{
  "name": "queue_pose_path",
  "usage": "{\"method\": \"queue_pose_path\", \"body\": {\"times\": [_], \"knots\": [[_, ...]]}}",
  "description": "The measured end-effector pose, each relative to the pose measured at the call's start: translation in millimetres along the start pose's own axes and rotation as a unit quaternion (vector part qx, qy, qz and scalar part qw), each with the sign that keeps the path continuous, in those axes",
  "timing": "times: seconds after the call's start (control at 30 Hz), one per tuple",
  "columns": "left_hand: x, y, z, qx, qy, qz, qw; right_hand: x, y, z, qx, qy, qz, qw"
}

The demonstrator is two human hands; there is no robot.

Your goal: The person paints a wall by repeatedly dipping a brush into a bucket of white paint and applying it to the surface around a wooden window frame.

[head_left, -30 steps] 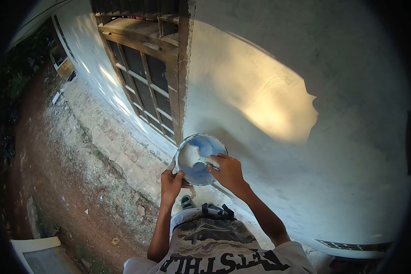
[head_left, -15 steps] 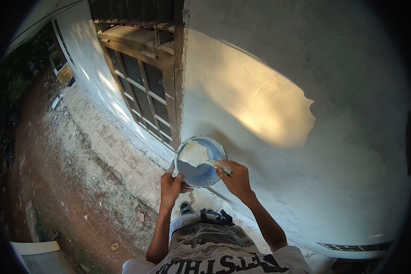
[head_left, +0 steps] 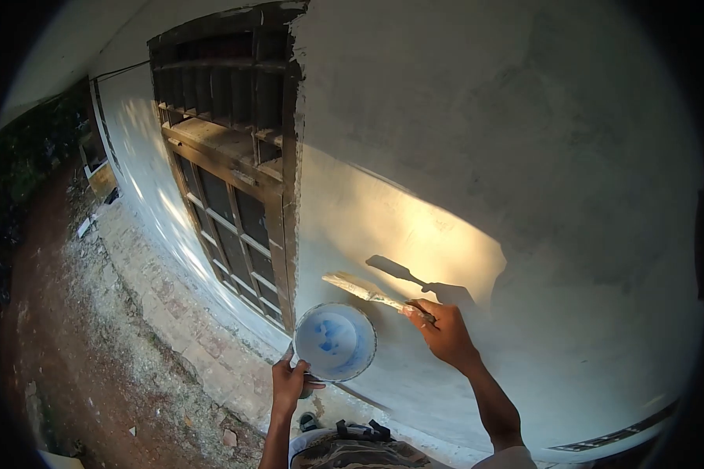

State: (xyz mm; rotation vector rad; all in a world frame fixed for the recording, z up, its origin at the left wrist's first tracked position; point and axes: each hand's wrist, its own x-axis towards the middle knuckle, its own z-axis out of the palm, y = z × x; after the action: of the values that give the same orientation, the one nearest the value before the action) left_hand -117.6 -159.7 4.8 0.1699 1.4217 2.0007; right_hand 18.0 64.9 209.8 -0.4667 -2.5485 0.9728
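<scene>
My left hand (head_left: 291, 381) grips the rim of a round paint bucket (head_left: 361, 367), its thumb over the near edge. Inside lies pale paint with streaks of blue. Up and to the right, my right hand (head_left: 444, 328) is closed round the handle of a paintbrush (head_left: 358, 287). The brush's wide, paint-coated bristles point left, raised above the bucket and close in front of the wall (head_left: 430, 234). A dark shadow of brush and hand falls on the sunlit patch of wall.
Left of the plain wall stands a brown wooden window (head_left: 246, 211) with dark panes and slats above. A rough paved ledge (head_left: 188, 313) runs along the wall's foot, with reddish soil (head_left: 55, 313) beyond it. A sandaled foot (head_left: 310, 422) shows below the bucket.
The paintbrush has come up out of the bucket and moved right, toward the wall. My left hand and the bucket sit lower in view, and the view has tilted upward.
</scene>
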Motion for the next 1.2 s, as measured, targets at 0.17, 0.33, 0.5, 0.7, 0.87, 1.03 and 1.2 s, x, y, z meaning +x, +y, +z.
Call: {"method": "queue_pose_path", "body": {"times": [0.17,0.33,0.5,0.7,0.87,1.03,1.2], "knots": [[-1.6,4.1,9.4,-0.007,-0.027,0.007,1.000,31.7,-70.0,-84.7,-0.090,0.105,-0.113,0.984],[3.4,-6.2,8.9,0.002,-0.023,0.005,1.000,70.3,-151.6,-147.2,-0.154,0.195,-0.121,0.961],[2.6,-6.4,10.8,-0.022,-0.025,0.009,0.999,120.0,-204.7,-189.5,-0.202,0.237,-0.104,0.945],[6.5,-1.9,14.1,-0.015,-0.016,0.001,1.000,113.7,-212.1,-221.3,-0.226,0.257,-0.076,0.936],[7.4,0.4,15.3,-0.015,-0.015,-0.004,1.000,60.2,-201.3,-234.1,-0.203,0.319,-0.007,0.926],[6.0,-3.2,12.2,-0.014,-0.019,0.010,1.000,69.7,-212.8,-217.8,-0.199,0.299,-0.038,0.933],[2.8,-2.4,14.4,-0.020,-0.011,0.014,1.000,130.0,-210.6,-200.7,-0.221,0.286,-0.119,0.925]]}}
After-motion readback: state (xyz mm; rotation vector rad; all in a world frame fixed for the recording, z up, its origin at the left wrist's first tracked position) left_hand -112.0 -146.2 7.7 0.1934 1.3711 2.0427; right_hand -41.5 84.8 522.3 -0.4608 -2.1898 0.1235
